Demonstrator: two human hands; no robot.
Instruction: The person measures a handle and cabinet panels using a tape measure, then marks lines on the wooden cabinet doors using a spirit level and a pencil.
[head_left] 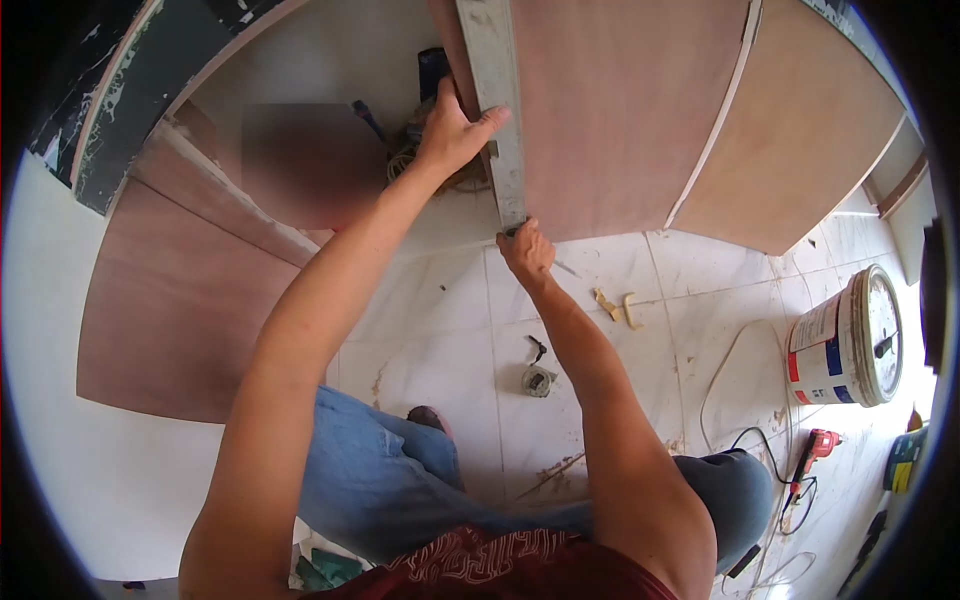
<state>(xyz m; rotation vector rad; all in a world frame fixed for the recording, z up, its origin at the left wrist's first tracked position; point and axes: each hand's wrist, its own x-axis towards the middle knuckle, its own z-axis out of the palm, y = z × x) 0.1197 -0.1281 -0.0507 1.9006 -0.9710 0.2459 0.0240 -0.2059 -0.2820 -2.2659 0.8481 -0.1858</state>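
Note:
My left hand [458, 135] is wrapped round the edge of a cabinet door [600, 120] faced with reddish-brown plywood. Its thumb lies across a pale, whitish strip [495, 60] running along that edge, while the fingers go behind. Down at the strip's lower end, my right hand [527, 250] has its fingers curled closed. Something small and dark shows at its fingertips, too hidden to name. On the tiles below my hands lies a round tape measure [538, 381], with a small black piece [537, 348] beside it.
Left of the door is the cabinet opening, partly blurred, with cables [400, 165] inside. Another plywood panel [170, 300] stands at left. On the tiled floor [430, 300] are yellowish scraps [618, 308], a lidded paint bucket [840, 340], a red power drill [818, 450] and a loose cord [712, 385].

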